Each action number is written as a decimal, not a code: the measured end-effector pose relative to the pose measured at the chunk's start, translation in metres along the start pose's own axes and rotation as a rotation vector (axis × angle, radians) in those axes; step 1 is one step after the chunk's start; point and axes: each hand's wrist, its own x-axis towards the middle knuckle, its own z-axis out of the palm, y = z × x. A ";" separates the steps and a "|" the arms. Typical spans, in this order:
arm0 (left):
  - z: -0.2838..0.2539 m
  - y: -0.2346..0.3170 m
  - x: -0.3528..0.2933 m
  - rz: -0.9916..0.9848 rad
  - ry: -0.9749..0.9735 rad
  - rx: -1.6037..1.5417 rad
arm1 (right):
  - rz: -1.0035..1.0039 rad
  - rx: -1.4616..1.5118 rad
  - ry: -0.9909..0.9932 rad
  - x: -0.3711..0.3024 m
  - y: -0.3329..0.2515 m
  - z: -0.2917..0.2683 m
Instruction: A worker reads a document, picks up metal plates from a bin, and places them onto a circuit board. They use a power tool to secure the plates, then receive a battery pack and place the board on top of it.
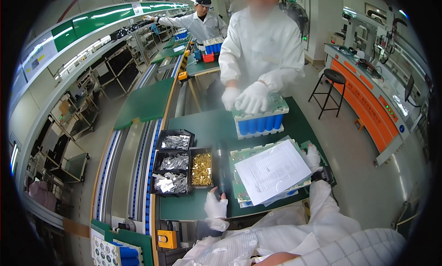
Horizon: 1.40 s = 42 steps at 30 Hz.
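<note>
My left hand, in a white glove with bare fingertips, is at the table's near side below the parts bins. Its fingers are closed around the lower end of a dark cylindrical tool, partly blurred. My right hand, also gloved, grips the right edge of a battery pack with a green and white top plate; some fingers are hidden. A printed paper sheet in a clear sleeve covers most of that pack's top. Across the table, a co-worker's gloved hands press on a second pack with blue cells.
Black bins hold silver metal pieces and brass-coloured pieces. A roller conveyor runs along the left, with a green board on it. Another pack stands lower left, near a yellow switch box. A stool stands right.
</note>
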 end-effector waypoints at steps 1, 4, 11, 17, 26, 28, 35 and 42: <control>0.001 0.002 0.000 0.037 0.007 -0.020 | 0.005 0.000 0.011 -0.002 0.012 0.017; 0.001 0.008 0.002 0.055 -0.004 -0.053 | -0.203 -0.185 0.221 -0.005 0.025 0.053; 0.004 -0.002 0.002 0.106 0.032 -0.098 | -0.233 -0.175 0.270 -0.006 0.023 0.058; 0.007 -0.006 0.004 0.151 0.068 -0.054 | -0.247 -0.188 0.247 -0.004 0.029 0.063; 0.014 -0.017 0.004 0.136 0.092 -0.081 | -0.243 -0.212 0.239 -0.001 0.029 0.063; 0.013 -0.016 0.004 0.123 0.075 -0.110 | -0.256 -0.236 0.251 -0.003 0.030 0.063; 0.011 -0.016 0.003 0.124 0.098 -0.149 | -0.288 -0.237 0.363 -0.006 0.026 0.059; 0.018 -0.026 0.004 0.152 0.105 -0.173 | -0.309 -0.277 0.412 -0.005 0.021 0.057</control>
